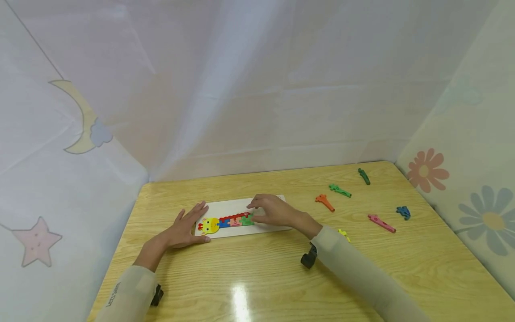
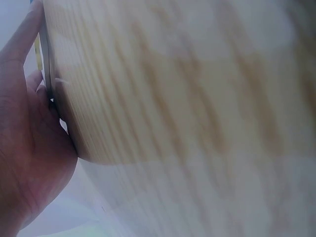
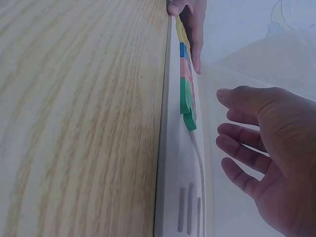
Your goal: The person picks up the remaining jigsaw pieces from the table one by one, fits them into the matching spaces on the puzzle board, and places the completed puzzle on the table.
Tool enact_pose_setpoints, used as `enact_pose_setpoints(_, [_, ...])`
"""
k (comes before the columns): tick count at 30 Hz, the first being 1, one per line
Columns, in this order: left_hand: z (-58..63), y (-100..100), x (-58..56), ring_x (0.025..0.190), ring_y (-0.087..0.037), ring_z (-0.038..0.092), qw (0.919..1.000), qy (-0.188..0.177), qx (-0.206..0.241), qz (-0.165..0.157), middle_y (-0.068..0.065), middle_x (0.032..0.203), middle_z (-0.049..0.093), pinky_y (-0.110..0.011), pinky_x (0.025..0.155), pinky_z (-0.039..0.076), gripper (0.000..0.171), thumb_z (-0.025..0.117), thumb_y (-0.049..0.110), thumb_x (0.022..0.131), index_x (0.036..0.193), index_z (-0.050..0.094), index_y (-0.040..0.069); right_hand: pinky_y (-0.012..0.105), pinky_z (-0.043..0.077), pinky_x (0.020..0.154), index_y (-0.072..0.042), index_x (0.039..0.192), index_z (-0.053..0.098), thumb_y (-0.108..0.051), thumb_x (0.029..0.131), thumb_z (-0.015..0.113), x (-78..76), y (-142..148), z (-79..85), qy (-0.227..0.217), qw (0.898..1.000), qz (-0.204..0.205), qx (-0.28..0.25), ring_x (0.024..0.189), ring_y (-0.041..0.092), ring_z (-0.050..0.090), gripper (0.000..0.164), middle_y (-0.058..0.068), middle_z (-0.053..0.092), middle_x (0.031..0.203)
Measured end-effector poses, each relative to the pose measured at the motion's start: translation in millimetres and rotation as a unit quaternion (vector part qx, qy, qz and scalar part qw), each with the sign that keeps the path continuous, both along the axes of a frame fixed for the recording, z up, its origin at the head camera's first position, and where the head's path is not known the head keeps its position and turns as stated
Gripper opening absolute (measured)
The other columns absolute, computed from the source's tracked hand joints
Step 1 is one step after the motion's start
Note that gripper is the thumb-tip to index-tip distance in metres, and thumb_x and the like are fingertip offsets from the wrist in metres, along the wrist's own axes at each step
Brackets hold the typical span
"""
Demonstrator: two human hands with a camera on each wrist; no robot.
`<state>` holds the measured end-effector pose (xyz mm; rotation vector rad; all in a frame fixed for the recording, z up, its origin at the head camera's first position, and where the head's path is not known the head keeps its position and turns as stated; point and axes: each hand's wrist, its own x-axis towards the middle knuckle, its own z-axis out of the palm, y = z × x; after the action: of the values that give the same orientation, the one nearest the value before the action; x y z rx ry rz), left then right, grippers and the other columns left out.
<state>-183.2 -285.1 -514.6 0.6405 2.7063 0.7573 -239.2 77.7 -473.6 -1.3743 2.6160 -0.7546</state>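
A white puzzle board (image 1: pixel 227 207) lies on the wooden table. Along its left half runs a giraffe figure: a yellow head piece (image 1: pixel 210 226), then blue, pink and green body pieces (image 1: pixel 247 220) with a red mane edge. My left hand (image 1: pixel 183 229) rests at the board's left end, fingers spread along the edge and thumb by the front corner. Over the right half hovers my right hand (image 1: pixel 275 210), fingers loosely bent. In the right wrist view, this hand (image 3: pixel 276 143) holds nothing and is apart from the green piece (image 3: pixel 185 98). Slots show in the board's bare end.
Loose puzzle pieces lie to the right: orange (image 1: pixel 325 202), green (image 1: pixel 340 191), dark green (image 1: pixel 364 176), pink (image 1: pixel 381 222) and blue (image 1: pixel 403 212). A yellow piece (image 1: pixel 344 235) shows partly behind the right sleeve. Printed cloth walls (image 1: pixel 249 134) stand behind and at both sides.
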Motion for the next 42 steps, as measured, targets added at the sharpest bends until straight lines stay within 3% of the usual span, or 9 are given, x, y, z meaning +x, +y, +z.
enact_pose_setpoints(18, [3.3,1.6,1.7,0.163,-0.042,0.006,1.0,-0.004,0.002,-0.002,-0.017,0.178,0.009,-0.071,0.125,-0.008,0.108,0.077,0.055,0.092,0.169,0.02,0.005,0.043,0.057,0.102,-0.001,0.13,0.074,-0.023,0.096,0.08,2.8,31.9,5.2,0.003,0.999,-0.032,0.035,0.117,0.025,0.068,0.04,0.01,0.072,0.127])
enact_pose_setpoints(42, [3.7,1.2,1.8,0.163,-0.043,0.008,1.0,-0.001,0.002,-0.001,-0.016,0.178,0.008,-0.07,0.125,-0.007,0.108,0.077,0.056,0.092,0.169,0.02,0.006,0.048,0.058,0.099,0.0,0.13,0.073,-0.022,0.091,0.086,7.2,84.0,14.6,0.02,0.998,-0.034,0.041,0.116,0.028,0.067,0.046,0.011,0.071,0.125])
